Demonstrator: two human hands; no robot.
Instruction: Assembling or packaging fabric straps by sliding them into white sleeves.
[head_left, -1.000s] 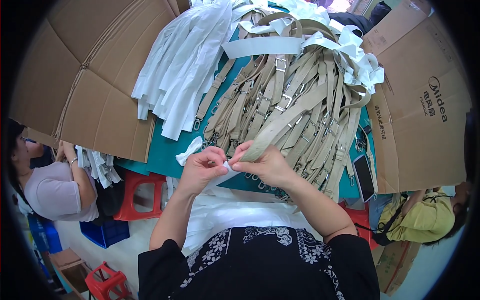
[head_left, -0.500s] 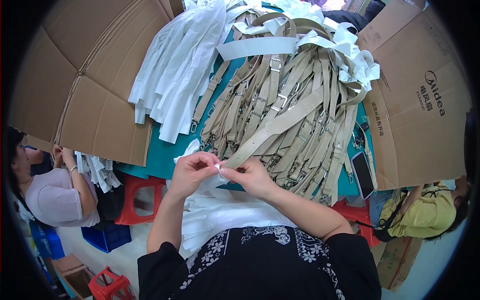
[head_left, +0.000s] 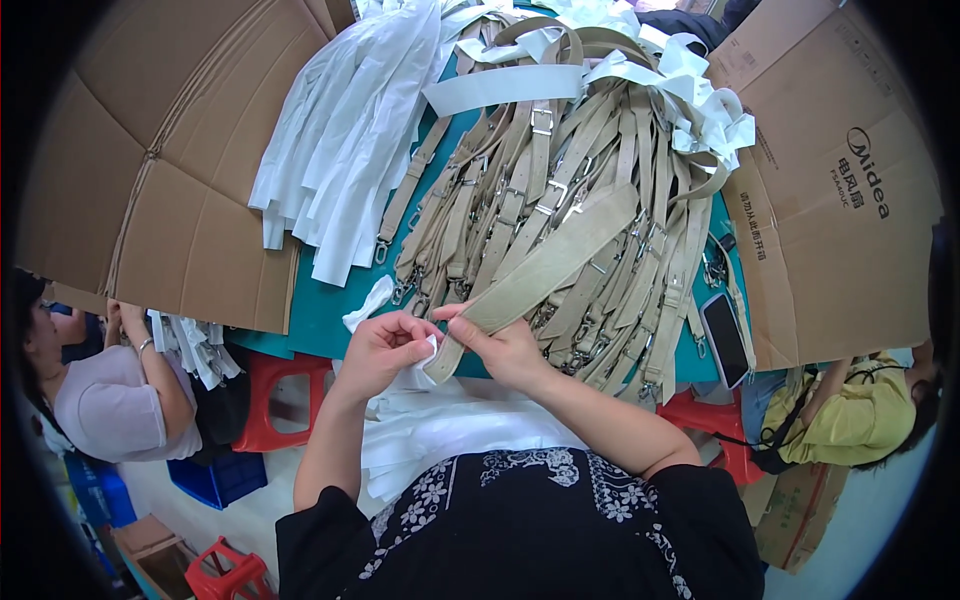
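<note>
Over the near edge of the table, my right hand (head_left: 508, 352) is closed around a wide beige strap (head_left: 565, 250), thumb on top. The strap slants from the far right down toward me, its near end bent downward. Beside that end my left hand (head_left: 385, 352) is closed in a pinch on a thin white strip (head_left: 432, 352), which lies against the strap. Whether the strip is wrapped around it is hard to tell. Just past my hands spreads a heap of beige straps (head_left: 500, 225) with metal buckles and clips. White strips (head_left: 470, 430) lie across my lap.
Long white strips (head_left: 345, 150) hang over the green table (head_left: 325, 300) at far left. Cardboard sheets (head_left: 210, 220) and a large carton (head_left: 800, 220) flank the table. A phone (head_left: 724, 340) lies at its right edge. Other people (head_left: 125, 400) sit at both sides.
My right hand has slid up along the strap, and more of its broad part now lies near me. The strap's end sits lower, while my left hand keeps pinching the white strip.
</note>
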